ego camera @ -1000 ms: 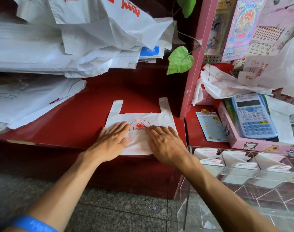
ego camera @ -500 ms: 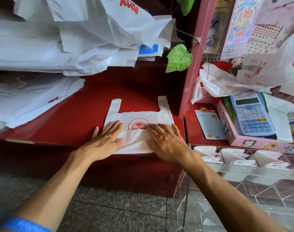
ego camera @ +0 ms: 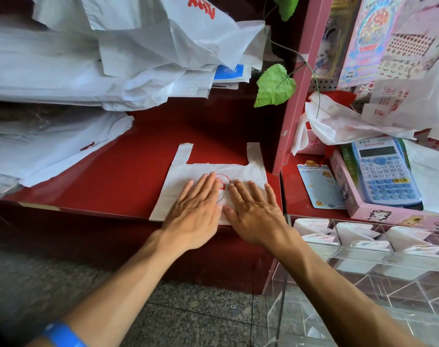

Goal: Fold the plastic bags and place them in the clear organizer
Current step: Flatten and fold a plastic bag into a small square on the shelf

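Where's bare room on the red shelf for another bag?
Free: red shelf between flat bag and left bag stack, also behind its handles. Crowded: both hands press the bag; right side packed with calculator, loose bags.

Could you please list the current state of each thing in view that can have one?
plastic bag: unfolded, flat on the red counter, handles pointing away
left hand: flat, pressing the bag
right hand: flat, pressing the bag
clear organizer: open-topped, folded bags in its back compartments
calculator: lying face up in the pink tray
bag pile: loose, unfolded
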